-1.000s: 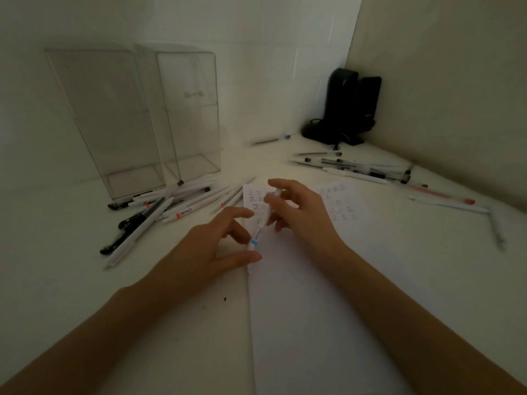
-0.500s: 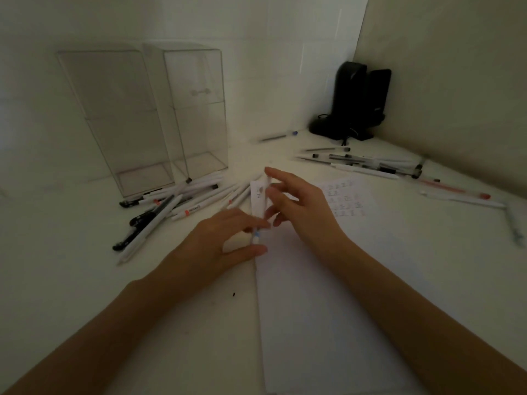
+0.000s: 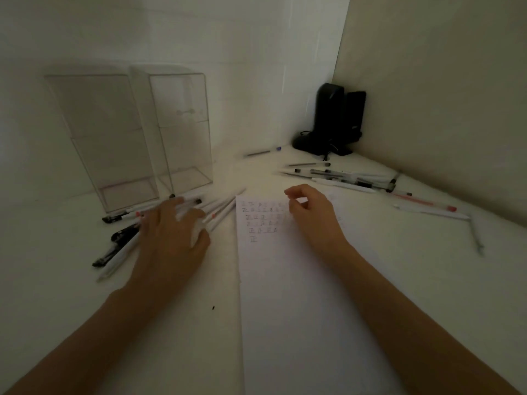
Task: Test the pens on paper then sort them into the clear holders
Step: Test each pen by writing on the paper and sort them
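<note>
Pens heaped beside paper.
Left hand on them, fingers spread; right hand over paper, fingers loosely curled.

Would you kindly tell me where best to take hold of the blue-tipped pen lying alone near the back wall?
Probably pinch the blue-tipped pen at mid-barrel, coming down from above with the right hand. It lies flat on the table, apart from the other pens, so both long sides look free to grip.
</note>
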Demonstrator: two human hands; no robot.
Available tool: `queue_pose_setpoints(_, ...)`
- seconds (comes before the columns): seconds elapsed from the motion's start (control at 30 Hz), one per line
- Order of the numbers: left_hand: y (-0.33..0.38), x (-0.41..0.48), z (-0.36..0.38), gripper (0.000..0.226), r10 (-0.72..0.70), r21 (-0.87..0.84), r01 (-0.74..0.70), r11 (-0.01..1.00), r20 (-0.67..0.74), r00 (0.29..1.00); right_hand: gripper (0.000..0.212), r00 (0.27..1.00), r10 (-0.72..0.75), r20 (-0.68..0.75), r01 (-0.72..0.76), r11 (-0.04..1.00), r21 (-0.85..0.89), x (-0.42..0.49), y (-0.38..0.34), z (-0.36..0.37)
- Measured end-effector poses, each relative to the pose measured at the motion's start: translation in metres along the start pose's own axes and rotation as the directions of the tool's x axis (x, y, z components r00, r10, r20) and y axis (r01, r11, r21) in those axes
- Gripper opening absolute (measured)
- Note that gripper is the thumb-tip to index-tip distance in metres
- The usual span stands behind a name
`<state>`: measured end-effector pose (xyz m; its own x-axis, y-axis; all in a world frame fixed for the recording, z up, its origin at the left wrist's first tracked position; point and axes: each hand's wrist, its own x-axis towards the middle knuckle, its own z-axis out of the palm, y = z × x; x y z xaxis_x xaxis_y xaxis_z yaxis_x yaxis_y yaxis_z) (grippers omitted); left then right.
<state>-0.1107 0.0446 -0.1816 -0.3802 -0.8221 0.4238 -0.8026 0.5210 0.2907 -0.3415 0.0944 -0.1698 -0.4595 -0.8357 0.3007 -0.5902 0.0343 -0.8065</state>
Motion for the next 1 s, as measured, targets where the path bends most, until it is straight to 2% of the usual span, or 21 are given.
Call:
queue_pose_setpoints(0.07,0.018,-0.001,0.004,0.03,0.144,-0.059,-0.141,0.988,0.049,0.988,0.025,0.998,0.007,-0.064,-0.014,0.994,-0.11,0.015,0.006,-0.013)
queue_pose_setpoints(0.17,0.048,-0.004,0.013,0.038,0.349,-0.16,-0.331,0.93,0.107,0.931,0.028,0.989,0.044,-0.138,-0.084,0.949,-0.302,0.047,0.025,-0.036)
queue_pose_setpoints(0.27,0.06,-0.008,0.023,0.036,0.436,-0.181,-0.408,0.895,0.157,0.886,0.03,0.992,0.062,-0.111,-0.109,0.863,-0.494,0.071,0.05,-0.049)
queue_pose_setpoints(0.4,0.057,-0.007,0.028,0.037,0.448,-0.244,-0.403,0.882,0.169,0.878,0.03,0.994,0.075,-0.075,-0.105,0.769,-0.63,0.081,0.071,-0.048)
queue_pose_setpoints(0.53,0.057,-0.007,0.029,0.035,0.455,-0.237,-0.412,0.88,0.17,0.874,0.037,0.995,0.059,-0.085,-0.102,0.707,-0.7,0.08,0.077,-0.05)
queue_pose_setpoints(0.7,0.055,-0.007,0.032,0.036,0.453,-0.282,-0.4,0.872,0.157,0.878,0.032,0.995,0.067,-0.074,-0.1,0.653,-0.751,0.086,0.075,-0.052)
queue_pose_setpoints(0.77,0.055,-0.007,0.033,0.036,0.446,-0.318,-0.391,0.864,0.121,0.887,0.025,0.999,0.044,0.003,-0.026,0.643,-0.765,0.085,0.07,-0.053)
queue_pose_setpoints(0.83,0.054,-0.005,0.031,0.034,0.43,-0.354,-0.382,0.854,0.064,0.901,0.011,0.997,-0.037,0.062,0.071,0.656,-0.751,0.082,0.066,-0.055)
queue_pose_setpoints(0.9,0.051,-0.002,0.028,0.034,0.397,-0.361,-0.369,0.857,0.006,0.918,0.008,0.991,-0.124,0.043,0.116,0.685,-0.719,0.08,0.058,-0.056)
queue_pose_setpoints(0.93,0.049,-0.001,0.027,0.035,0.38,-0.356,-0.361,0.862,-0.017,0.925,0.014,0.989,-0.147,0.032,0.124,0.68,-0.723,0.079,0.055,-0.056)
queue_pose_setpoints(1.0,0.046,0.001,0.025,0.037,0.36,-0.365,-0.348,0.864,-0.036,0.932,0.038,0.995,-0.082,0.048,0.088,0.612,-0.786,0.073,0.053,-0.053)
